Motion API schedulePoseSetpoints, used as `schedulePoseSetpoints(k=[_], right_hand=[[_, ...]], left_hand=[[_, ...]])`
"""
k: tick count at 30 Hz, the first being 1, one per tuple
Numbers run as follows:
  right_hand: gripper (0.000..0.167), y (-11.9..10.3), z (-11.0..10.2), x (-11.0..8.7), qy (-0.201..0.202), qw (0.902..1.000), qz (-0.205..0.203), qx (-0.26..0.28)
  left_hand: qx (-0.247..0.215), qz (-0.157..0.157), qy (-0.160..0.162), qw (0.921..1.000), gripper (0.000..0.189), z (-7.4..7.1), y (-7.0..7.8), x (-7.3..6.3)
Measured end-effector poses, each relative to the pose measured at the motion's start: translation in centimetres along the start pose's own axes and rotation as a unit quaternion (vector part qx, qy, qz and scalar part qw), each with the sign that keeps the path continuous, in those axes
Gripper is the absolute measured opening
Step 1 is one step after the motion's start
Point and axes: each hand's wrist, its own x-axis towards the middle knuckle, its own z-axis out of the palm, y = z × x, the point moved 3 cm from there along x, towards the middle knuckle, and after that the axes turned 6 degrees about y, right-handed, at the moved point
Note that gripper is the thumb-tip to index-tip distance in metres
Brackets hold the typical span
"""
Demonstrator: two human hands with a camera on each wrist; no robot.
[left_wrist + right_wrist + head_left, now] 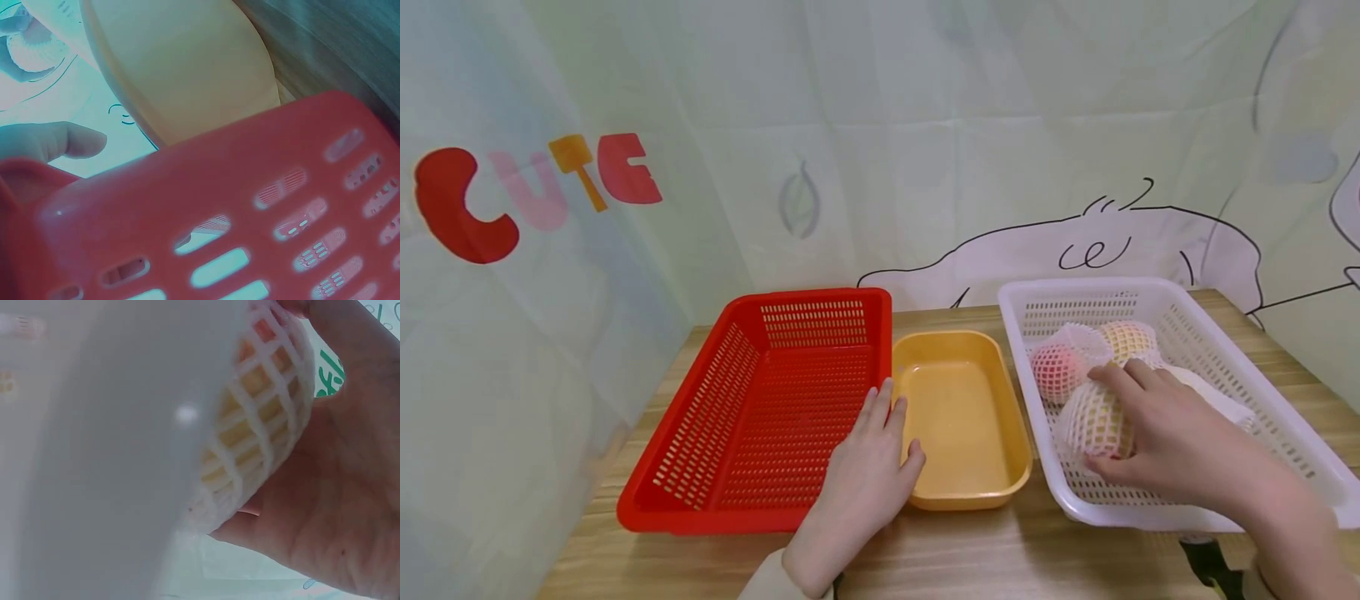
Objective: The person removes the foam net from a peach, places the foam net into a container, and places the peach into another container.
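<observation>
1. The right hand (1172, 442) grips a round, yellowish fruit in a white foam net (1097, 421), thumb below and fingers over the top.
2. This fruit is at the near left part of a white, perforated plastic basket (1093, 287); whether it touches the basket's floor, I cannot tell.
3. The left hand (865, 462), well apart from the right, holds nothing; its fingers lie extended over the right rim of a red, slotted plastic basket (782, 433). How firmly it touches the rim, I cannot tell.
4. Inside the white basket, beyond the gripped fruit, are a pinkish-red round fruit in a white foam net (1056, 372) and, farther back, a yellow netted fruit (1127, 340). A white foam-netted item (1213, 398), partly hidden, lies behind the right hand.
5. Between the two baskets is a yellow-orange, shallow plastic tray with rounded corners (957, 425).
6. All three containers stand on a wood-grain table (970, 558).
7. Behind hangs a pale printed fabric backdrop (880, 92) with colourful "CUTE" lettering (469, 215) at left.
</observation>
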Motion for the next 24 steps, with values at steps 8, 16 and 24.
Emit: schedulePoseSetpoints(k=[8,16,24], right_hand=[[0.083,-0.1,-0.3,0.0,0.007,0.9999,0.008,0.004],[0.084,-0.8,-0.7,-0.1,0.037,0.9992,-0.01,0.016],[0.083,-1.7,-0.5,0.2,0.058,0.9973,-0.039,0.024]], left_hand=[[-0.005,-0.005,-0.004,1.0,0.053,0.1,0.0,0.0],[-0.003,-0.004,-0.004,1.0,0.052,0.0,0.1,0.0],[-0.008,-0.006,-0.007,0.9999,0.05,-0.1,0.1,0.0]])
